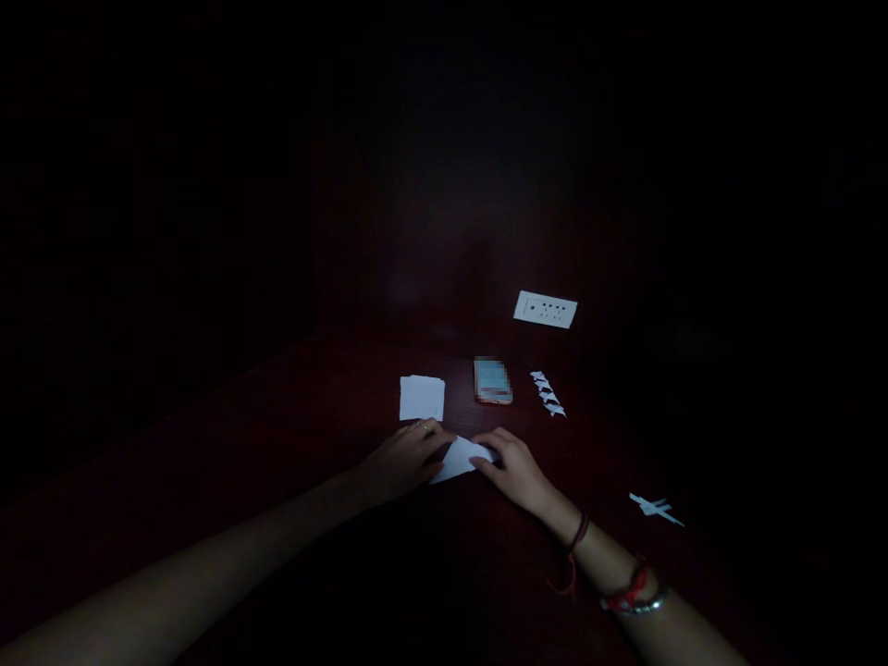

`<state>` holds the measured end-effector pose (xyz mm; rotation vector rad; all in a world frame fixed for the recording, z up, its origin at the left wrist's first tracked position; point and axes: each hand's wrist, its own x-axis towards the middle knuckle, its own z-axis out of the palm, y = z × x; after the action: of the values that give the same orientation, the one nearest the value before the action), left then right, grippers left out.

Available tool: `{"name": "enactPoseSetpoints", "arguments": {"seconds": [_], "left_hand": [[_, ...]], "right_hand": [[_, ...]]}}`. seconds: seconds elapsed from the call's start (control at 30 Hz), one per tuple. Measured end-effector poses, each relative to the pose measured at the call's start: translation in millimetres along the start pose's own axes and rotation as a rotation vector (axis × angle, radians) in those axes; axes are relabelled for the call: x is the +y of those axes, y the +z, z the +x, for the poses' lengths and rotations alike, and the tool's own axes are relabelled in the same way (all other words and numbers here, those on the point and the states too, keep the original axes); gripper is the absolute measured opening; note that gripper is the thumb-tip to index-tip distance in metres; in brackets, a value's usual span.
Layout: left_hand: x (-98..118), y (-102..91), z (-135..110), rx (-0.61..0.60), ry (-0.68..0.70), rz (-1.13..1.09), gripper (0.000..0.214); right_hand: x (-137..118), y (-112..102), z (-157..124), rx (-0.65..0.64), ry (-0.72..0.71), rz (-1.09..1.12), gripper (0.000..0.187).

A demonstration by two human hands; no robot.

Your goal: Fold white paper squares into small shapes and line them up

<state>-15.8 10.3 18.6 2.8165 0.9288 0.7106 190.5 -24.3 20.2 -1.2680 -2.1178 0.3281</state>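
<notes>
A folded piece of white paper (458, 458) lies on the dark table between my two hands. My left hand (408, 461) holds its left side, fingers along the far edge and thumb near the close corner. On the right end, the fingers and thumb of my right hand (514, 469) are closed on the paper. Just beyond my left hand rests a stack of square white paper sheets (422, 398).
A phone (493, 380), its screen lit, lies behind the hands. To its right is a row of small folded paper pieces (548, 394). Thin paper strips (656, 509) lie crossed at far right. A white socket panel (545, 310) is on the wall; the surroundings are very dark.
</notes>
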Motion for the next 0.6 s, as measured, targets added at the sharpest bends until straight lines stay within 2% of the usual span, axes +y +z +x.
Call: {"name": "enactPoseSetpoints", "arguments": {"seconds": [0.13,0.27,0.6], "left_hand": [[3,-1.5,-2,-0.087,0.11,0.085,0.019],[6,-6.0,-4,-0.119,0.12,0.083,0.026],[0,2.7,-3,-0.099,0.118,0.067,0.019]], "right_hand": [[4,0,-1,-0.115,-0.063,-0.102,0.038],[9,0,0,-0.142,-0.081,-0.139,0.03],[10,-2,-1,-0.153,-0.156,-0.249,0.026]]}}
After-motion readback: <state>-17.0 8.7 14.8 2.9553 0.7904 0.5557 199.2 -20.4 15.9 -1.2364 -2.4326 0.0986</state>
